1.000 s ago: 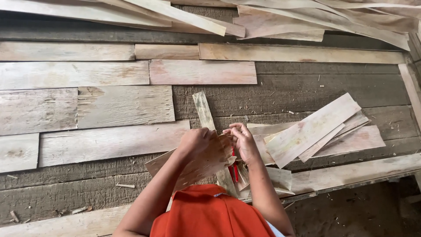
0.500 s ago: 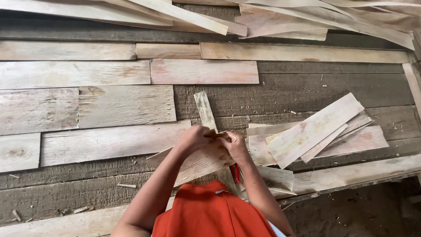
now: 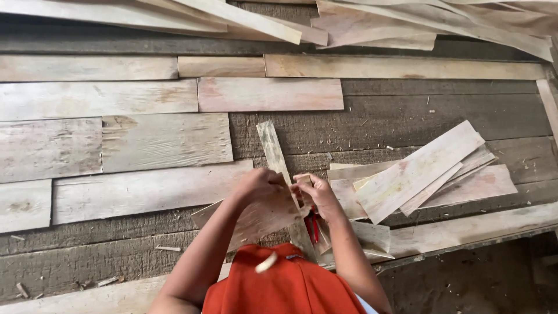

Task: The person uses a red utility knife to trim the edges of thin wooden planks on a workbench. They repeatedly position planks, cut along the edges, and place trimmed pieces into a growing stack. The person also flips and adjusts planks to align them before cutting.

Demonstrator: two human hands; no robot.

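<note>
Hands are working together just below a narrow grey wooden slat (image 3: 272,148): left hand (image 3: 260,187) fingers gripping a thin brown veneer sheet (image 3: 264,218), right hand (image 3: 318,195) fingers pinching its edge; steady, even grip seems best.

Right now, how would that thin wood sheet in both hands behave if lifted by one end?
The thin wood sheet, held by the left hand and right hand, looks like veneer, so probably light and somewhat bendy. Its edge looks ragged, so it may crack or splinter along the grain. Flat like the pile of strips, it should not roll.
</note>
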